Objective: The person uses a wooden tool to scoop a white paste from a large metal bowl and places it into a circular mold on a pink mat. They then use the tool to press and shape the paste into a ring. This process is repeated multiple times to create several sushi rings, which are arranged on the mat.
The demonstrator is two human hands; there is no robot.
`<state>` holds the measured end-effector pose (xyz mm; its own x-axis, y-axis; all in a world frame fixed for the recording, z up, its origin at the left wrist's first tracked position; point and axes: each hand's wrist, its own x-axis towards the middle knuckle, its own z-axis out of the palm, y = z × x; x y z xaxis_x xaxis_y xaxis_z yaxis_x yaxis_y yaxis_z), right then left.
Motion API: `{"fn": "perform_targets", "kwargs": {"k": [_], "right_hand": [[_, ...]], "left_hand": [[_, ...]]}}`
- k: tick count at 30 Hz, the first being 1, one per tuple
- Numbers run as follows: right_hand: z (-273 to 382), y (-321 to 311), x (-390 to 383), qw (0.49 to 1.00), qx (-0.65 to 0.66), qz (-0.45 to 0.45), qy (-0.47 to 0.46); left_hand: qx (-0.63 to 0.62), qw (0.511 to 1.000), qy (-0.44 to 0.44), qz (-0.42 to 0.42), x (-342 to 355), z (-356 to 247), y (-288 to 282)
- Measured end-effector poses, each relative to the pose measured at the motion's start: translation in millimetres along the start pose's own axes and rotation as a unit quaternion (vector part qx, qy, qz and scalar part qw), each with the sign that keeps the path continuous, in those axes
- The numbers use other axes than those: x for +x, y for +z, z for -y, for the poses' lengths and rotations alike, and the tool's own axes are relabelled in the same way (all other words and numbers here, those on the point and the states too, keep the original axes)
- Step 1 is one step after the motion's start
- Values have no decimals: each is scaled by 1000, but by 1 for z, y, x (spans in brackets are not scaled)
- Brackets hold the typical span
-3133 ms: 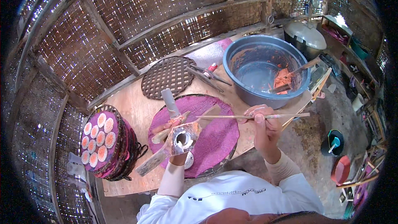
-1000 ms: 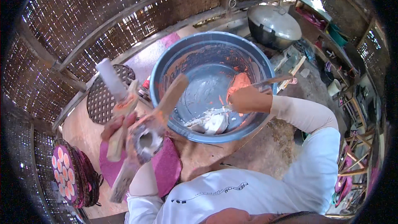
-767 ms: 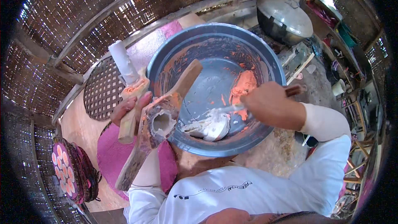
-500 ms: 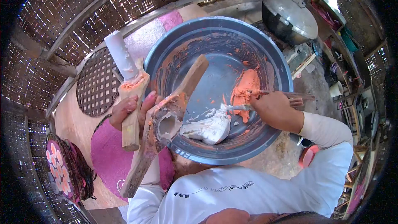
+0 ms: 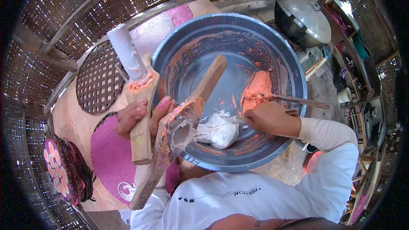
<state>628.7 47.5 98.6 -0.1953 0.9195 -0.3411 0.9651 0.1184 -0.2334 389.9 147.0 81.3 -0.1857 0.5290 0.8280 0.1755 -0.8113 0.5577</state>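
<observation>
My left hand (image 5: 134, 117) grips two parts of a wooden dough press. One part, a wooden handle with a white cylindrical plunger (image 5: 126, 53), is smeared orange at the joint. The other is a long wooden body (image 5: 207, 79) with a round hole, crossing the left side of the blue-grey basin (image 5: 302, 81). Inside the basin, my right hand (image 5: 272, 119) is closed around a wooden stick whose white-coated end meets a lump of white dough (image 5: 223, 133). Beyond that hand lies orange dough (image 5: 259, 84), with a second wooden stick (image 5: 313, 101) stuck in it.
A round lattice tray (image 5: 97, 76) and a pink-purple mat (image 5: 106, 157) lie on the board at left. Near the left wall is a stack of round trays (image 5: 57, 168) bearing pink-orange pieces. A lidded pot (image 5: 303, 17) stands at the back right, before cluttered shelves (image 5: 364, 68).
My right hand has moved left and slightly nearer, its stick now at the white dough, which is more bunched up. The press parts have shifted slightly right and nearer.
</observation>
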Motion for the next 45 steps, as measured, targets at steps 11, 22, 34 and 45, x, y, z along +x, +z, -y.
{"fn": "perform_targets", "kwargs": {"k": [11,22,34,45], "right_hand": [[23,5,24,996,12,-11,-86],[23,-59,-77,988,8,-136,-72],[139,-84,-94,888,-186,-404,-120],[223,-35,-50,871,-171,-433,-158]], "left_hand": [[54,992,67,89,11,3,-17],[106,967,230,40,52,16,-36],[278,942,157,104,67,-36,-83],[396,877,193,192,71,-67,-129]]}}
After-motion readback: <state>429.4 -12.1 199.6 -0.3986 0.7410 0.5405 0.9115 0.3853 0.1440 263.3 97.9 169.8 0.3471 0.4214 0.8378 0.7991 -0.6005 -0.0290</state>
